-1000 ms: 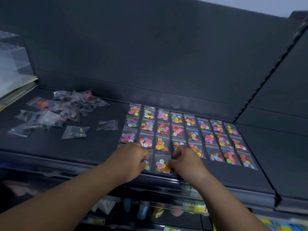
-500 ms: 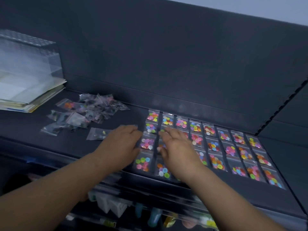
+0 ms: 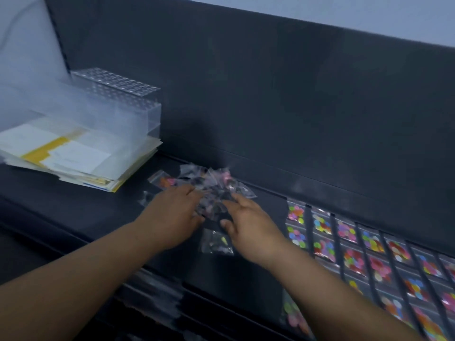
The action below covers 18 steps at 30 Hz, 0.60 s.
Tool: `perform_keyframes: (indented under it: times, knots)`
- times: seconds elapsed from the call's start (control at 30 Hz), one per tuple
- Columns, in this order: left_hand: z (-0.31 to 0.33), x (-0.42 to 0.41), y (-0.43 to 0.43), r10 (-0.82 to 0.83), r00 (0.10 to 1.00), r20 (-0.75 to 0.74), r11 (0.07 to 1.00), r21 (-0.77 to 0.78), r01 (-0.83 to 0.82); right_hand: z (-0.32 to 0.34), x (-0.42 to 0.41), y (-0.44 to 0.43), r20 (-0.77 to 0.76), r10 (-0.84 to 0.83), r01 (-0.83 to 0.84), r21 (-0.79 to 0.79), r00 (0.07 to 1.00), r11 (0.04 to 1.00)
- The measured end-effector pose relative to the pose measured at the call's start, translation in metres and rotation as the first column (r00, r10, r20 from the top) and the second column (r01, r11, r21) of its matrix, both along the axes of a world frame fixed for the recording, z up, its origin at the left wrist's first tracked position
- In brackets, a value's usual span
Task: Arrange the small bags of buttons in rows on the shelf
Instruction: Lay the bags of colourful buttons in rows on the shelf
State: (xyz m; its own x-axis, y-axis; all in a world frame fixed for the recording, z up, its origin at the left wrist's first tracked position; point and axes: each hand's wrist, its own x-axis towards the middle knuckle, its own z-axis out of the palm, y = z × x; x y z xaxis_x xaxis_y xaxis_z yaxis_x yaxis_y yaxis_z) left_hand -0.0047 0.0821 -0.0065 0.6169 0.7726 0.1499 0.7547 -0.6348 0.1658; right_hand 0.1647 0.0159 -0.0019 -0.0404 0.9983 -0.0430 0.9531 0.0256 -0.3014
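Head view, motion-blurred throughout.

Left hand [image 3: 172, 217]: palm down, fingers straight and loosely spread, tips at the near left edge of the loose pile of bags [image 3: 214, 185]. Thumb angled toward the right hand.

Right hand [image 3: 248, 227]: palm down, fingers stretched forward, index tip at the near right edge of the same pile, thumb splayed out to the left. Not pressed together with the left hand; a narrow gap between the two.

Loose pile: crumpled clear bags, pink and dark buttons inside, just beyond both sets of fingertips, on the dark shelf [image 3: 73, 217], close to the back panel [image 3: 270, 94]. Actual contact of fingertips with the pile too blurred to confirm.

Single bag [image 3: 216, 242]: flat on the shelf in the gap between the hands, just under the right thumb; touching or not, cannot tell.

Arranged bags [image 3: 357, 257]: right of the right hand, flat in straight rows and columns, multicoloured buttons in each.

Paper stack [image 3: 73, 156]: left of and beyond the left hand, white and yellow sheets, print too blurred to read. Clear plastic box [image 3: 118, 104] on top of the stack, its top surface patterned with rows of holes or dimples.
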Motion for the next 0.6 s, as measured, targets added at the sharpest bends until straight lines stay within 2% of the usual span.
perform_keyframes:
  times: [0.33, 0.47, 0.6]
  knots:
    - [-0.019, -0.040, 0.099, 0.137, 0.990, -0.010, 0.980, -0.144, -0.137, -0.009, -0.036, 0.104, 0.064, -0.004, 0.010, -0.101, 0.998, 0.995]
    - [-0.025, -0.037, 0.127, 0.122, 0.991, -0.049, 0.968, -0.213, -0.130, -0.021, -0.035, 0.107, 0.099, -0.030, 0.050, -0.208, 0.995, 0.977]
    - [-0.034, -0.031, 0.143, 0.071, 0.990, -0.125, 0.961, -0.256, -0.101, -0.030, -0.038, 0.085, 0.096, -0.044, 0.066, -0.245, 0.994, 0.967]
